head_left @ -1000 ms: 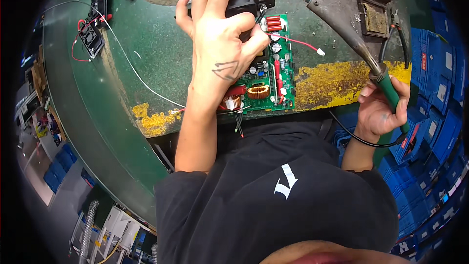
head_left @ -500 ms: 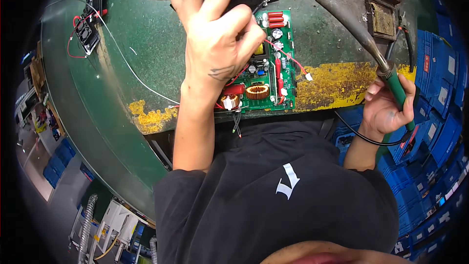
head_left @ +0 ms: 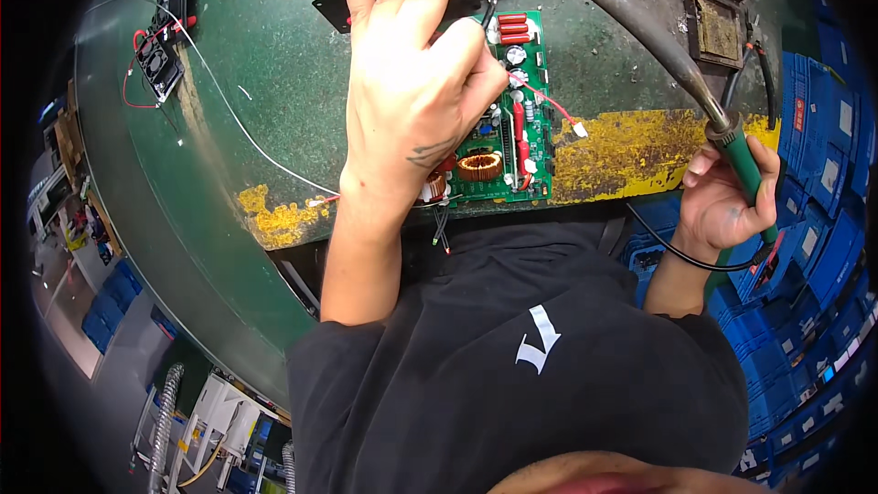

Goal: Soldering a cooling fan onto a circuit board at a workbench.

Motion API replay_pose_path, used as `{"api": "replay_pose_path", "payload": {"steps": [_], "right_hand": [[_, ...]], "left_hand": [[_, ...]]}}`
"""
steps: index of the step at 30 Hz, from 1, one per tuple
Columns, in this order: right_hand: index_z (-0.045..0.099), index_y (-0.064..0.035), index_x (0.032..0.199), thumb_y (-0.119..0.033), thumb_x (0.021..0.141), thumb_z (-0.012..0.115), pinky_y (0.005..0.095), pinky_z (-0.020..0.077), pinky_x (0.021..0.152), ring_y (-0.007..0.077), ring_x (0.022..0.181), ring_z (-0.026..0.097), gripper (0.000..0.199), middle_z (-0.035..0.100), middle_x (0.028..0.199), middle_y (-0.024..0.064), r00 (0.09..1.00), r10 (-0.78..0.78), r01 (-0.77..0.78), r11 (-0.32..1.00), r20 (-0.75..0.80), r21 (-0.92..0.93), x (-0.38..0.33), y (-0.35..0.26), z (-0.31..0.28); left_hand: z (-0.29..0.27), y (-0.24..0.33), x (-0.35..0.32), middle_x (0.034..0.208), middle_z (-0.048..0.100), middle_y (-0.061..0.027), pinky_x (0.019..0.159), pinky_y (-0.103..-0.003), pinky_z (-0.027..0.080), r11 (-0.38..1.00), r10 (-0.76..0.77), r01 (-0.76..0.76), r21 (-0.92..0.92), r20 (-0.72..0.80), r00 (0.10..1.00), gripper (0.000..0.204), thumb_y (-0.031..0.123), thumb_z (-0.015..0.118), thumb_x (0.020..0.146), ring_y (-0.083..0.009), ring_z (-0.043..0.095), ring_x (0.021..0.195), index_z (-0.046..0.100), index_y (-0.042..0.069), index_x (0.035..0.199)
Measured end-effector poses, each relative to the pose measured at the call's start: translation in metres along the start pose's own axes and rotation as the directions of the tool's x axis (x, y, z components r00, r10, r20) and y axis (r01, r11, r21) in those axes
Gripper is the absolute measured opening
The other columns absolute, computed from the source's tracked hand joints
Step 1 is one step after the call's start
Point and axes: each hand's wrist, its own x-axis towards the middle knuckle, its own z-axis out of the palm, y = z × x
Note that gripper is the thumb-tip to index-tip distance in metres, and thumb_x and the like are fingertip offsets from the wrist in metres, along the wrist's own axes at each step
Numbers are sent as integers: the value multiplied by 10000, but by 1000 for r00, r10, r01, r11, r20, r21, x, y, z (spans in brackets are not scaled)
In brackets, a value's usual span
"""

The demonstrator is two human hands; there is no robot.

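Observation:
My left hand is over the left part of a green circuit board. Its thumb and forefinger are pressed together while the other fingers stretch across a black panel. A short black wire runs from a terminal on that panel down to the pinch, whose contents are hidden. Close to the thumb, a thin red wire leads to a small white connector. In my right hand is a soldering iron, gripped by its green handle, its tip raised and pointing far left, apart from the board.
A metal soldering stand with a sponge tray is at the far right. Small fans with wires lie at the far left. A white wire crosses the green bench. Blue bins are stacked to the right.
My left hand has turned slightly, with its thumb and forefinger lower and further right. The board and panel have shifted slightly away from me. The soldering iron has barely moved.

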Motion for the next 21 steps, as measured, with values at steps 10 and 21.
{"api": "replay_pose_path", "payload": {"steps": [10,21], "right_hand": [[540,-57,1117,-425,901,355,286,464,439,247,615,601,464,633,965,250,999,-26,27,999,30,-41,2,2,4],[532,-14,1111,-378,917,350,298,474,476,240,613,594,451,615,848,230,978,178,-171,983,110,-69,16,10,6]], "left_hand": [[-4,7,6,1288,429,-291,1020,-680,159,984,-42,9,177,185,982,194,88,681,653,-476,389,1212,552,3,771],[4,4,-2,1293,435,-264,1033,-649,169,996,-46,39,81,82,996,248,121,701,665,-458,375,1234,607,64,887]]}}
